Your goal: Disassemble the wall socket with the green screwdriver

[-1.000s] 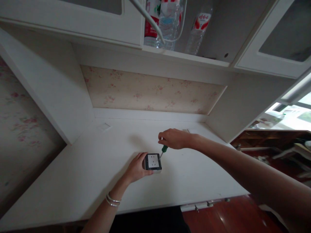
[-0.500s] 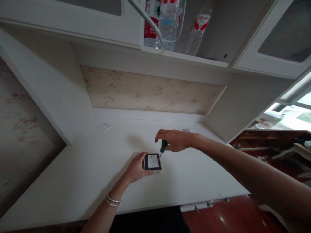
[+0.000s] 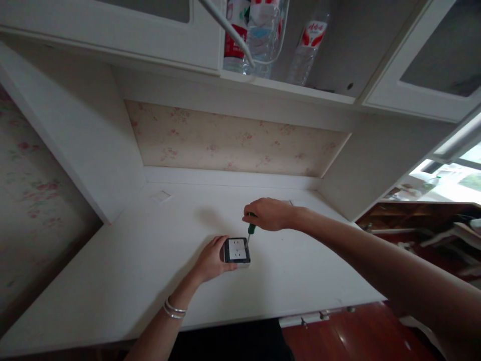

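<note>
A wall socket with a white face and black surround, set on a pale box, rests on the white desktop. My left hand grips it from the left, thumb along the near side and fingers at the far side. My right hand is closed around the green handle of a screwdriver. The shaft slants down to the right edge of the socket, where the tip meets the black surround. Whether a screw sits under the tip is too small to tell.
A flat white square frame lies at the back left of the desktop. Overhead, an open cabinet shelf holds plastic bottles, with a white cable hanging in front. Side panels bound the desk on both sides.
The fingers of my right hand have curled tighter over the screwdriver handle, and the wrist has turned slightly. My left hand and the socket stay where they were.
</note>
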`<state>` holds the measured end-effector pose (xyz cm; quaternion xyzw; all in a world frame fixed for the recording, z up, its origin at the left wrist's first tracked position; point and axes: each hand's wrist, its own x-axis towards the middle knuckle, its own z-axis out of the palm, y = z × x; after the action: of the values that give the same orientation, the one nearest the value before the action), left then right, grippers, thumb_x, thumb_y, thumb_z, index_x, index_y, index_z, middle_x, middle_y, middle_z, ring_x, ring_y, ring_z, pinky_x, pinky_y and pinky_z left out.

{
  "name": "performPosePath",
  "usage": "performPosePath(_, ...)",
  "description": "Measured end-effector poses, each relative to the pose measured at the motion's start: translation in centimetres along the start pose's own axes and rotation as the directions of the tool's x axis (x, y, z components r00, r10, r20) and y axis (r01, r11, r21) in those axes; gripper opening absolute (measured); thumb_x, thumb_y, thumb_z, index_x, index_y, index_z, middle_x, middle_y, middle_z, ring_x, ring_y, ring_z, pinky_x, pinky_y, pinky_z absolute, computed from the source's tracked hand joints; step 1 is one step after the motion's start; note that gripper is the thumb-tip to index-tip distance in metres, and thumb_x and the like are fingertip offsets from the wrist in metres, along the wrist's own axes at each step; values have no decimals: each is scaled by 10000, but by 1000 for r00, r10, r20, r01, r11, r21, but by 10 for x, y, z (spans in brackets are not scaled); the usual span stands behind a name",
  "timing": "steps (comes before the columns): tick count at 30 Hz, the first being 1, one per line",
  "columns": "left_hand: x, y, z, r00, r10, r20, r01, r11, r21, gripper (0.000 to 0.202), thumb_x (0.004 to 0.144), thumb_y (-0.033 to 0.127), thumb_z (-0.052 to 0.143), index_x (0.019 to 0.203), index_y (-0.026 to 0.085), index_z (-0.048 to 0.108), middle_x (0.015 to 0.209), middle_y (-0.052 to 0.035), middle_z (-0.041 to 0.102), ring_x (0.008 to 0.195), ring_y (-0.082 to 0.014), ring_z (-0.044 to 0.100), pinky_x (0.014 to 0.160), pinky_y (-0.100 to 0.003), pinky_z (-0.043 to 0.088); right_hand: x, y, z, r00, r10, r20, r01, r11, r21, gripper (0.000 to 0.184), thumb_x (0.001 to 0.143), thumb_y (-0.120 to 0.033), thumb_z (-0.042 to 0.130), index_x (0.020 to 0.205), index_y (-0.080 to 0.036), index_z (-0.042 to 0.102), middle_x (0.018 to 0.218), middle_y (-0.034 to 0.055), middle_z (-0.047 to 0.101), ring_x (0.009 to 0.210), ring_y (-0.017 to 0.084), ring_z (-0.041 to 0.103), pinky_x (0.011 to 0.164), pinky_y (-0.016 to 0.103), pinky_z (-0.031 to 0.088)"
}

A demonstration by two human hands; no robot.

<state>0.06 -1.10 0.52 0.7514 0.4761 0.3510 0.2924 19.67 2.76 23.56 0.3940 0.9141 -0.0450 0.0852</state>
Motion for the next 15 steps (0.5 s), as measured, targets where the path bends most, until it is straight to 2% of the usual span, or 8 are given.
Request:
performPosePath(2,0,0,0,1000,2,-5,-2,1000,-1,864,532,447,831,1289,230,476,1263,-87,542,1153,-293,514,999,-423,405,0,1,1,997,-78,-8,78,996,38,308,868,-263,474,1149,-192,579,1117,103,646,957,220,612,783,308,439)
performPosePath(4,0,0,0,1000,4,-6,-4,1000,-1,862,530,444,832,1287,231,479,1262,-88,541,1154,-293,512,1000,-423,404,0,2,1,995,-103,-1,103,993,49,426,791,-254,576,1212,-201,542,1220,109,591,959,220,612,758,294,447)
performPosePath(6,0,-1,1,1000,6,-6,-6,1000,3,857,529,441,834,1281,232,482,1259,-87,538,1152,-289,513,1004,-421,400,0,2,2,999,-51,16,51,999,17,369,793,-351,591,1134,-208,599,1178,109,608,922,239,623,721,307,453)
performPosePath(7,0,-1,1,1000,8,-6,-8,1000,5,856,528,439,835,1280,231,482,1257,-87,537,1151,-286,512,1006,-419,399,0,2,2,1000,-26,16,26,1000,-2,312,831,-393,543,1064,-206,633,1114,107,635,907,245,626,720,319,452)
performPosePath(9,0,-2,1,1000,9,-7,-9,1000,6,859,522,429,839,1277,231,481,1251,-87,538,1146,-283,515,1005,-417,399,0,0,2,1000,-25,-3,25,1000,-11,297,901,-366,430,987,-194,656,1013,105,663,921,246,622,759,336,446)
performPosePath(12,0,-1,1,1000,11,-4,-11,1000,2,862,525,426,838,1282,230,476,1251,-86,539,1138,-281,521,996,-412,409,-1,-1,1,995,-97,-5,97,994,41,294,831,-234,517,1110,-192,599,1115,104,630,939,217,614,778,308,444)
performPosePath(14,0,0,0,1000,15,-5,-15,1000,-1,855,532,430,834,1282,228,476,1250,-85,542,1132,-278,527,992,-406,415,-2,-1,1,997,-78,3,78,996,50,406,765,-268,607,1165,-206,563,1178,105,600,923,222,616,735,299,451)
performPosePath(15,0,0,0,1000,16,-8,-16,1000,0,853,535,431,832,1282,227,477,1248,-84,544,1130,-277,529,991,-404,416,-2,0,1,999,-47,7,47,998,38,381,774,-320,608,1137,-208,580,1150,103,614,906,230,620,718,304,452)
